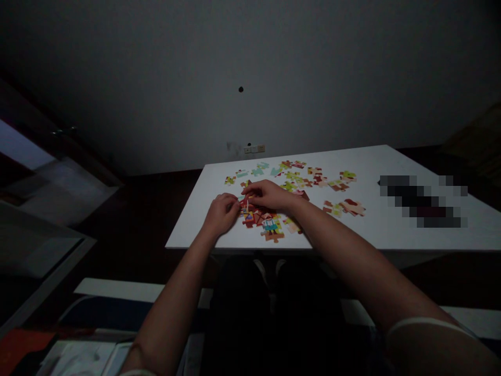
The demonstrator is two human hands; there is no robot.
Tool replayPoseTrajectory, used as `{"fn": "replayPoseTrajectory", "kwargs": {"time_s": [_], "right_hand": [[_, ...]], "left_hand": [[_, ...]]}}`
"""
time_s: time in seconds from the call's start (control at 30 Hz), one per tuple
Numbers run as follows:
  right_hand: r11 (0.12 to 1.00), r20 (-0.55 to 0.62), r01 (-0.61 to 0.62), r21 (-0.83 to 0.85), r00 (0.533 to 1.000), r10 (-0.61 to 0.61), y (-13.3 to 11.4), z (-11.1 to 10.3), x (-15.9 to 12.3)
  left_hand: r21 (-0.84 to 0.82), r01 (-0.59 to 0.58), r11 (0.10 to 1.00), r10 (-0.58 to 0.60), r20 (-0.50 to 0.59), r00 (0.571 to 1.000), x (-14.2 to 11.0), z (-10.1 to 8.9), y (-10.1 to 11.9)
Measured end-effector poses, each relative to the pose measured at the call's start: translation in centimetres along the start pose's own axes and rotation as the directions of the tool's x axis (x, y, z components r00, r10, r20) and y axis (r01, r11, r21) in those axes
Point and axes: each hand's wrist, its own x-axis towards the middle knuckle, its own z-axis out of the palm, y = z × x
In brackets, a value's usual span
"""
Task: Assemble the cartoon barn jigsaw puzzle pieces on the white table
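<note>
Left hand and right hand low over a jigsaw cluster on the white surface; fingers bunched together, any grip on a piece unclear. Pieces probably light, stiff, thin card, best pinched by the edges.

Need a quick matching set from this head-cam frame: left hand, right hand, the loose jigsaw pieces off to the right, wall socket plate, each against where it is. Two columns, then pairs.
Things
1. left hand
2. right hand
3. loose jigsaw pieces
4. wall socket plate

Places
A. on the wall beyond the white table
B. on the white table, right of both hands, apart from them
C. over the joined jigsaw pieces, reaching in from the right
D. at the left edge of the joined jigsaw pieces

Pairs: 1-D, 2-C, 3-B, 4-A
</note>
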Motion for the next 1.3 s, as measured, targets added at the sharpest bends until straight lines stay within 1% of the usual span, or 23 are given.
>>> {"fn": "replayPoseTrajectory", "kwargs": {"time_s": [0.07, 0.13, 0.27, 0.37, 0.43, 0.57, 0.67, 0.77, 0.87, 1.0, 1.13, 1.2, 1.3], "right_hand": [[1.000, 0.035, 0.013, 0.021, 0.999, -0.014, 0.0, 0.3, 0.1], [0.999, 0.053, 0.037, -0.020, 0.998, -0.035, 0.0, 0.6, 0.2], [0.991, 0.057, 0.034, -0.126, 0.998, -0.027, 0.1, 0.9, 0.6], [0.986, 0.069, 0.045, -0.160, 0.997, -0.034, 0.0, 1.5, 0.9], [0.971, 0.069, 0.065, -0.229, 0.996, -0.050, -0.3, 1.9, 1.0], [0.917, 0.117, 0.180, -0.357, 0.982, -0.147, -1.0, 2.9, 1.1], [0.884, 0.164, 0.271, -0.382, 0.961, -0.223, -1.2, 3.4, 1.1], [0.866, 0.180, 0.303, -0.397, 0.951, -0.250, -1.1, 3.5, 1.0], [0.875, 0.138, 0.261, -0.406, 0.965, -0.224, -1.1, 3.1, 0.9], [0.879, -0.020, 0.154, -0.451, 0.983, -0.182, -1.4, 1.5, 0.5], [0.863, -0.145, 0.053, -0.502, 0.979, -0.144, -1.5, -0.4, -0.2], [0.864, -0.166, 0.014, -0.504, 0.980, -0.113, -1.2, -1.0, -0.5], [0.865, -0.157, -0.005, -0.502, 0.984, -0.085, -0.8, -1.1, -0.7]], "left_hand": [[-0.018, -0.010, 1.000, 0.010, 0.006, 1.000, 0.0, -0.1, 0.1], [-0.014, 0.008, 1.000, -0.008, 0.001, 1.000, -0.1, -0.1, 0.1], [-0.032, 0.107, 0.994, -0.108, -0.043, 0.993, 0.1, 0.3, -0.7], [-0.155, 0.186, 0.970, -0.196, -0.051, 0.979, 0.4, 0.7, -1.6], [-0.242, 0.233, 0.942, -0.249, -0.036, 0.968, 0.5, 0.8, -2.1], [-0.318, 0.271, 0.909, -0.285, 0.000, 0.958, 0.7, 1.0, -2.6], [-0.327, 0.285, 0.901, -0.292, 0.029, 0.956, 0.7, 0.9, -2.5], [-0.321, 0.297, 0.899, -0.298, 0.050, 0.953, 0.7, 0.8, -2.3], [-0.320, 0.304, 0.897, -0.300, 0.063, 0.952, 0.6, 0.7, -2.2], [-0.294, 0.289, 0.911, -0.294, 0.028, 0.955, 0.3, 0.7, -1.9], [-0.186, 0.196, 0.963, -0.196, 0.019, 0.981, 0.0, 0.5, -1.2], [-0.136, 0.146, 0.980, -0.144, 0.026, 0.989, 0.0, 0.3, -0.9], [-0.073, 0.102, 0.992, -0.100, 0.030, 0.995, 0.0, 0.1, -0.8]]}}
